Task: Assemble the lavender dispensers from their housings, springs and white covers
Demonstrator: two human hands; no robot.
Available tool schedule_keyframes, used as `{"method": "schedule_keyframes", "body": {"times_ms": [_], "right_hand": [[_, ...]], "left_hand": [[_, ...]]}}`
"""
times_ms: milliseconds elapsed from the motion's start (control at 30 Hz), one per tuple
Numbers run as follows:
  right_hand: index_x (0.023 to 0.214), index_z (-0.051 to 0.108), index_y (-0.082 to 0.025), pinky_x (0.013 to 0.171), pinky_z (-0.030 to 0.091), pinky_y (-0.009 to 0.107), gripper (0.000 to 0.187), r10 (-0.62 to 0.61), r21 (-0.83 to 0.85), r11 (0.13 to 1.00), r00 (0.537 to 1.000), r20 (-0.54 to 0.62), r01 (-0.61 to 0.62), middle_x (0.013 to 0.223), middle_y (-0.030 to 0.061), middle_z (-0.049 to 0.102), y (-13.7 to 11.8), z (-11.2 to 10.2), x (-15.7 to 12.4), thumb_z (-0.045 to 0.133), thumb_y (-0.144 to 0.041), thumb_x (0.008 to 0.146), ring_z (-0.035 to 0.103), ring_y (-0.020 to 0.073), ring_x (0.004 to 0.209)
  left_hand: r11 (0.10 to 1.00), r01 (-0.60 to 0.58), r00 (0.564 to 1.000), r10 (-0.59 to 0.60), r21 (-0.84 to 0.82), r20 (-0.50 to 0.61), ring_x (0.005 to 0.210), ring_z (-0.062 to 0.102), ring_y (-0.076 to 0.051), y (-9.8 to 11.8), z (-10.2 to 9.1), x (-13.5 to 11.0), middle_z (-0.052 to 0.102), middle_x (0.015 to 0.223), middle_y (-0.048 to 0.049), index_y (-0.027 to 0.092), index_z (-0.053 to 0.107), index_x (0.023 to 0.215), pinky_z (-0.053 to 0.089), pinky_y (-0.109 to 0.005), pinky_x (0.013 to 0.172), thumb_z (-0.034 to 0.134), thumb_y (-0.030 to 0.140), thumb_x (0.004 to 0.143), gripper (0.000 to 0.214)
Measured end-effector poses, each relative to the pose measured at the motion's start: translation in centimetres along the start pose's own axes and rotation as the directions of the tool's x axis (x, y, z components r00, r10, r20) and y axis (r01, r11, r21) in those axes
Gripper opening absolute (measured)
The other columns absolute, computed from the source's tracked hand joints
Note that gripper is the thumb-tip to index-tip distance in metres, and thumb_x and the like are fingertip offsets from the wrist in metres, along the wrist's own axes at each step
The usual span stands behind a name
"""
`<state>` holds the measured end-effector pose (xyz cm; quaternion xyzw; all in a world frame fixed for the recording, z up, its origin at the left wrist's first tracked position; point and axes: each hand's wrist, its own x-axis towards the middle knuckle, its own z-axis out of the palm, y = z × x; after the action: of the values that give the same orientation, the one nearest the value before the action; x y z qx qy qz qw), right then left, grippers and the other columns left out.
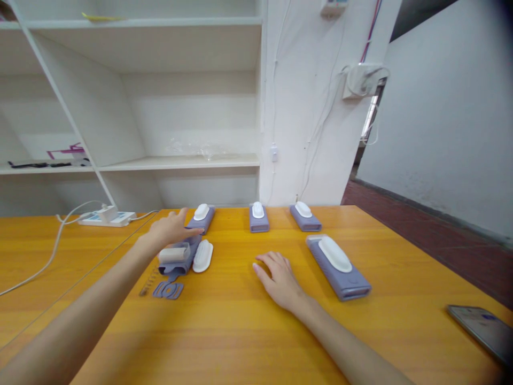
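My left hand (170, 229) reaches over the back left of the table, fingers apart, nothing visibly held. Just beyond it lies a grey-purple box (206, 220) topped by a white oval piece (201, 212); whether they touch I cannot tell. Below the hand is an unfolded grey-purple holder (193, 250) with a white roll (175, 254) in it. Beside that lies a loose white oval piece (203, 256). Nearer me are a flat purple cut-out piece (168, 290) and a small coil-like thing (149, 282). My right hand (278, 279) rests on the table, fingers loosely spread, holding nothing.
Two similar boxes, one at back centre (259, 224) and one at back right (308, 222), carry white ovals. A larger-looking box (342, 278) lies right of my right hand. A phone (483, 329) is at right, a power strip (120, 218) at back left. Shelves (180, 162) stand behind.
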<state>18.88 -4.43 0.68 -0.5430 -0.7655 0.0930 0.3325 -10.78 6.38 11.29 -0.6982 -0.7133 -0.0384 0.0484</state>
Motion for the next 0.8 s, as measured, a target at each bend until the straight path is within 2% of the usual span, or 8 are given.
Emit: {"method": "schedule_keyframes", "body": {"times_ms": [67,133,233,367,467,633,800], "right_hand": [[0.104,0.058,-0.025,0.088,0.033,0.034,0.028,0.002,-0.001,1.0,1.0,0.0,-0.002,0.101,0.0039,0.06,0.0,0.0,0.0,0.04,-0.041,0.09,0.05,0.019,0.098],[0.105,0.058,-0.025,0.088,0.033,0.034,0.029,0.003,-0.003,1.0,1.0,0.001,-0.003,0.101,0.0039,0.059,0.0,0.0,0.0,0.04,-0.041,0.09,0.05,0.0189,0.098],[0.105,0.058,-0.025,0.087,0.034,0.034,0.029,0.004,-0.012,1.0,1.0,0.005,-0.004,0.101,0.0042,0.059,0.0,0.1,0.0,0.039,-0.041,0.09,0.05,0.0192,0.098],[0.105,0.058,-0.025,0.087,0.034,0.035,0.03,0.004,-0.016,1.0,1.0,0.011,-0.004,0.102,0.0045,0.06,-0.1,0.1,0.0,0.039,-0.042,0.09,0.05,0.0195,0.099],[0.104,0.058,-0.025,0.088,0.034,0.035,0.029,0.002,-0.017,1.0,1.0,0.01,-0.002,0.102,0.0043,0.059,-0.1,0.1,0.0,0.039,-0.041,0.09,0.05,0.0194,0.099],[0.104,0.058,-0.025,0.088,0.033,0.035,0.029,-0.01,-0.014,1.0,1.0,0.002,0.01,0.101,0.0039,0.059,-0.1,0.1,0.0,0.039,-0.042,0.09,0.05,0.0192,0.098],[0.105,0.058,-0.025,0.088,0.034,0.035,0.029,-0.008,-0.017,1.0,1.0,0.006,0.008,0.101,0.0041,0.06,-0.1,0.0,0.0,0.039,-0.041,0.09,0.05,0.0194,0.098]], "left_hand": [[0.999,0.032,0.982,-0.038,-0.036,-0.186,0.105,0.052,-0.036,0.3,0.7,-2.2,0.049,0.122,-0.0191,0.017,0.03,0.133,0.041,-0.042,0.081,0.036,0.075,0.068,0.087],[0.997,0.016,0.937,-0.041,-0.074,-0.346,0.11,0.048,-0.034,0.4,1.4,-4.4,0.045,0.124,-0.0185,0.015,0.025,0.135,0.041,-0.04,0.083,0.035,0.07,0.073,0.084],[0.994,0.014,0.889,-0.062,-0.107,-0.455,0.117,0.041,-0.034,0.1,2.7,-7.2,0.04,0.129,-0.0174,0.015,0.018,0.137,0.037,-0.039,0.088,0.043,0.067,0.071,0.088],[0.982,0.058,0.908,-0.127,-0.179,-0.4,0.114,0.044,-0.033,-0.7,4.8,-9.4,0.042,0.126,-0.0167,0.015,0.017,0.138,0.039,-0.039,0.085,0.045,0.063,0.072,0.086],[0.969,0.124,0.919,-0.194,-0.215,-0.343,0.113,0.045,-0.034,-1.1,6.1,-9.9,0.045,0.126,-0.0174,0.015,0.012,0.138,0.041,-0.039,0.081,0.048,0.066,0.067,0.095],[0.96,0.188,0.945,-0.234,-0.207,-0.229,0.103,0.053,-0.038,-0.7,6.7,-10.0,0.055,0.115,-0.019,0.013,0.009,0.139,0.04,-0.044,0.077,0.053,0.068,0.061,0.105],[0.95,0.226,0.94,-0.271,-0.215,-0.209,0.097,0.057,-0.038,-0.7,7.1,-9.8,0.06,0.102,-0.0181,0.011,0.012,0.137,0.041,-0.043,0.075,0.053,0.066,0.062,0.102]]}}
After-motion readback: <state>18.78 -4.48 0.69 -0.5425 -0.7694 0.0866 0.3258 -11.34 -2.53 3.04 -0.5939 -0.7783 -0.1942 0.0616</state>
